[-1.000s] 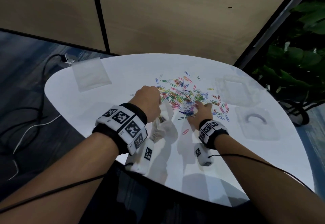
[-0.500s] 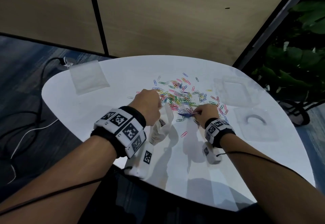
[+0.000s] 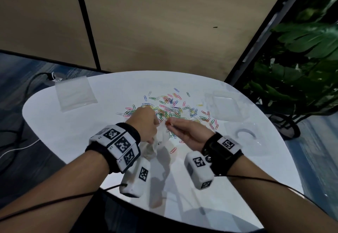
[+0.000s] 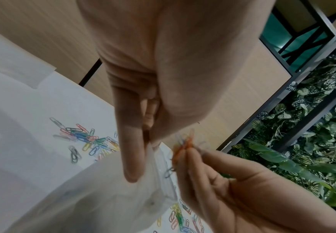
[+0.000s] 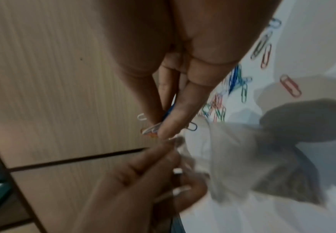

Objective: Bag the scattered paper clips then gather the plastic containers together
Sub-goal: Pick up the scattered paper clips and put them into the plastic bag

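Coloured paper clips lie scattered on the white table, just beyond both hands. My left hand pinches the rim of a clear plastic bag that hangs below it, also visible as the bag. My right hand pinches a small bunch of clips right beside the bag's mouth; the bunch sticks out between its fingertips. Two clear plastic containers sit at the right: one farther back, one nearer.
A flat clear bag lies at the table's far left. A single pink clip lies near the front. Green plants stand to the right of the table. Cables run over the floor at the left.
My right hand picked up clips from the pile, rose, and moved left to the bag's mouth. My left hand kept holding the bag in about the same place.
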Demonstrator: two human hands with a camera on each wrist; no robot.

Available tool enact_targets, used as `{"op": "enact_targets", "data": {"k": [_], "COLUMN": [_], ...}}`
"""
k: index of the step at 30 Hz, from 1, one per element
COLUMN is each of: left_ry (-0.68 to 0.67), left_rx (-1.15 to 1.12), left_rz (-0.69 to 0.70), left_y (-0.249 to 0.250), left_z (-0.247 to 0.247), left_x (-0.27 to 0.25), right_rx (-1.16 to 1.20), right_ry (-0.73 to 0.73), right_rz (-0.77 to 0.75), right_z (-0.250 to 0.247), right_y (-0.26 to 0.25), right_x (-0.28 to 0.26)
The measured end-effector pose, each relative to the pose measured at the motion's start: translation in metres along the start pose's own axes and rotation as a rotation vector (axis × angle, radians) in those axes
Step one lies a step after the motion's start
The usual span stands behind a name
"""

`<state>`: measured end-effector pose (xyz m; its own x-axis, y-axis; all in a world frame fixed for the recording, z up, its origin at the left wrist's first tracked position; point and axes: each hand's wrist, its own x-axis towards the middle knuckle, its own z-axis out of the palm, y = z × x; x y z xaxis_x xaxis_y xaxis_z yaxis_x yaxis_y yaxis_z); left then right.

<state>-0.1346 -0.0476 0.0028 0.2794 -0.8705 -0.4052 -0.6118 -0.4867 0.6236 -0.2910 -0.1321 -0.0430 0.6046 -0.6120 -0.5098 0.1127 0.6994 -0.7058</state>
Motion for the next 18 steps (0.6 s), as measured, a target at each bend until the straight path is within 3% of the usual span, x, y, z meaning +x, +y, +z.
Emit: {"op": "enact_targets", "data": {"k": [2, 4, 7, 9, 11, 13, 15, 18], "left_ry": [0.011, 0.040, 0.053, 0.050, 0.039, 0.046, 0.072, 0.092], "left_rx": [-0.013, -0.012, -0.024, -0.007, 0.003, 0.005, 0.008, 0.004], "left_rz": [0.015, 0.030, 0.049, 0.063, 0.067, 0.063, 0.052, 0.056], "left_y": [0.002, 0.004, 0.006, 0.007, 0.005, 0.002, 0.001, 0.000], "left_z": [0.001, 0.001, 0.002, 0.003, 0.003, 0.002, 0.000, -0.003], "left_x": [0.002, 0.002, 0.002, 0.002, 0.004, 0.006, 0.007, 0.004], "right_rx": [-0.057, -0.271, -0.817, -1.220, -1.474, -1.427, -1.152, -0.907], "right_ry": [0.000, 0.096, 0.174, 0.130, 0.026, -0.057, -0.072, 0.100], "right_rz": [0.025, -0.004, -0.130, -0.253, -0.301, -0.275, -0.234, -0.257], "right_z": [0.012, 0.017, 0.023, 0.028, 0.034, 0.035, 0.028, -0.006], "right_y": [0.013, 0.022, 0.023, 0.020, 0.014, 0.001, -0.015, -0.033], "right_x": [-0.001, 0.003, 0.005, 0.002, -0.003, -0.006, -0.006, 0.009]}}
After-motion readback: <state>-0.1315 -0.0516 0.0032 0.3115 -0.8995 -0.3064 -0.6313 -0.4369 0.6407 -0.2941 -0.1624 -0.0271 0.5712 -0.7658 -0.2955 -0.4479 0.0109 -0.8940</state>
